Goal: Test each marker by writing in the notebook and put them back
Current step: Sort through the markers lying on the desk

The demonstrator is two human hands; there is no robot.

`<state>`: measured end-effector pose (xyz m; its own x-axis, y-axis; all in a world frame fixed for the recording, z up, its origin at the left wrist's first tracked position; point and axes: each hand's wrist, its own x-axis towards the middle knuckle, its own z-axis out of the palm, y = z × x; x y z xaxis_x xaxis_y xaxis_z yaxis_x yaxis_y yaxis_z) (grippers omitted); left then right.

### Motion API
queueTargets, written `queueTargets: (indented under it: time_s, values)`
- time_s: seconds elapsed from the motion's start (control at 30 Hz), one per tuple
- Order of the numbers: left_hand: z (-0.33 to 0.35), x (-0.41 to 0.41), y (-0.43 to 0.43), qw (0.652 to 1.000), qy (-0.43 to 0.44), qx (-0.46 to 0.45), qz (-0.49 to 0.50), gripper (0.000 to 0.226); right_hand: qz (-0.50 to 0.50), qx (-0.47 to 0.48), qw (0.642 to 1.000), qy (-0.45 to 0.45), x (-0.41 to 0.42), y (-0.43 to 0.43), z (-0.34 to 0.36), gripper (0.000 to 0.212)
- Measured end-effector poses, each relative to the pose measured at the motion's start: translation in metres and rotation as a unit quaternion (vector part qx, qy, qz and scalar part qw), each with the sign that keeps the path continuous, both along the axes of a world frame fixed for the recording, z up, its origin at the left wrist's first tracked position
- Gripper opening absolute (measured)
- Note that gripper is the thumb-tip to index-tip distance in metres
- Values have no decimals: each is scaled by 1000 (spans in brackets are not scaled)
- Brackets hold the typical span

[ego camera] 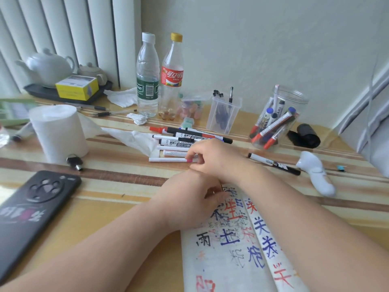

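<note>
While right hand (210, 157) pinches white, pink-ended marker (168, 159), left hand (189, 200) rests on scribbled notebook (231, 249), grip unclear

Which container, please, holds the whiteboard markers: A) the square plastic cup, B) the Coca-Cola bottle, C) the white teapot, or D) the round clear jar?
D: the round clear jar holds several markers with red and blue caps, while the square plastic cup holds a pen and small dark pieces.
</note>
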<state>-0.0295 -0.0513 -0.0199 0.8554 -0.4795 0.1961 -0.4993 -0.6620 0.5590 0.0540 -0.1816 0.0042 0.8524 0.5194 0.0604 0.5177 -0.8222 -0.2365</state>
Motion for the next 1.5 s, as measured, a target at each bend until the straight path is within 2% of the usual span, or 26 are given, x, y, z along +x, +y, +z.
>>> queueTargets:
  time_s: [0.3,0.4,0.47,0.53,0.6,0.67,0.77,0.87,1.0,1.1,1.27,1.4,1.5]
  values:
    - [-4,2,3,1000,-12,-25,-4,18,11,-59,998,29,10,18,-2,33]
    - [-4,2,4,999,-12,-38,-12,32,-5,-69,997,43,6,13,0,35]
    - [-5,3,5,998,-10,-63,-17,46,-27,-41,998,35,1,5,1,28]
    - [-6,5,6,997,-11,-77,-14,53,-92,72,993,12,-10,-5,0,15]
    - [-8,5,6,997,-13,-76,-4,58,-161,251,954,37,-25,-16,3,7]
    - [-8,5,7,997,-23,-74,7,60,-194,398,892,91,-41,-28,7,8]
    - [-6,5,9,994,-47,-98,20,47,-190,488,839,145,-67,-54,13,11]
    - [-5,2,8,991,-51,-122,3,34,-159,530,802,225,-90,-69,11,7]
    - [-6,-1,2,990,-84,-96,-58,30,-128,576,753,291,-101,-69,-3,3]
    - [-8,2,1,987,-119,-84,-64,24,-113,601,738,285,-100,-69,-8,5]
    - [-9,2,-1,989,-116,-67,-62,29,-95,632,714,285,-100,-72,-16,13]
    - [-8,1,-2,990,-105,-68,-71,41,-77,649,693,305,-100,-72,-18,12]
    - [-7,0,-2,991,-89,-67,-79,47,-61,646,695,311,-100,-74,-18,12]
